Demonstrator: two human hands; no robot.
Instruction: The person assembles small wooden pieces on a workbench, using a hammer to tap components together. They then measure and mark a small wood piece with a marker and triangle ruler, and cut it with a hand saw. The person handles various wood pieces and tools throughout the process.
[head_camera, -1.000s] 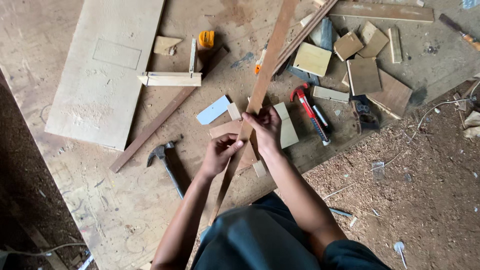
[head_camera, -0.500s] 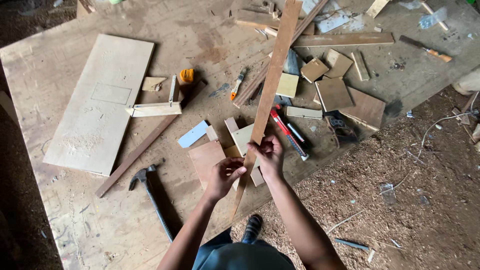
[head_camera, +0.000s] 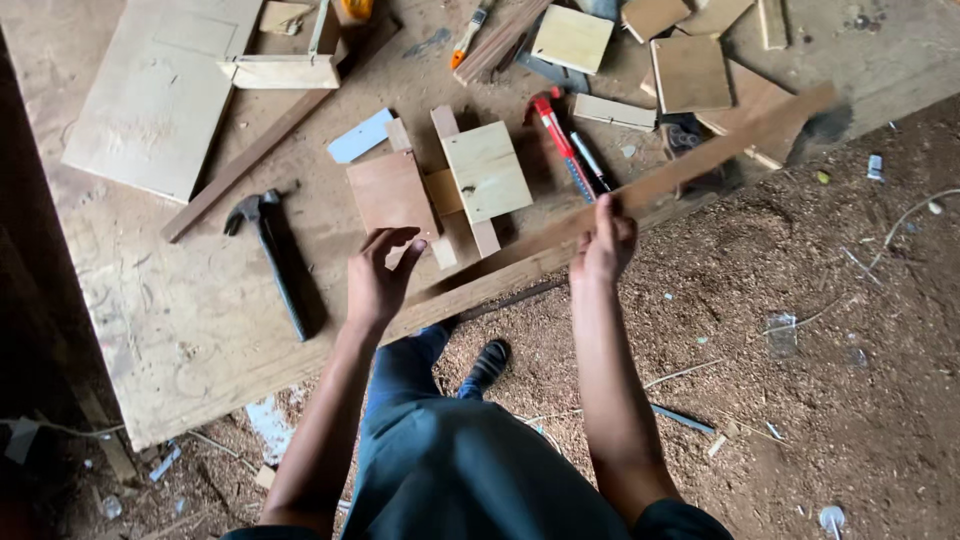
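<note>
Right hand (head_camera: 603, 243) has its grip closed on the long strip (head_camera: 640, 195), near the middle of its length. The strip slants from low left, by the surface (head_camera: 180, 330) edge, up to the far right, its long axis diagonal. Left hand (head_camera: 378, 275) hangs open and empty, fingers curled, just beside the strip's low end, below the brown board (head_camera: 390, 195). Hammer (head_camera: 268, 255) lies to its left.
</note>
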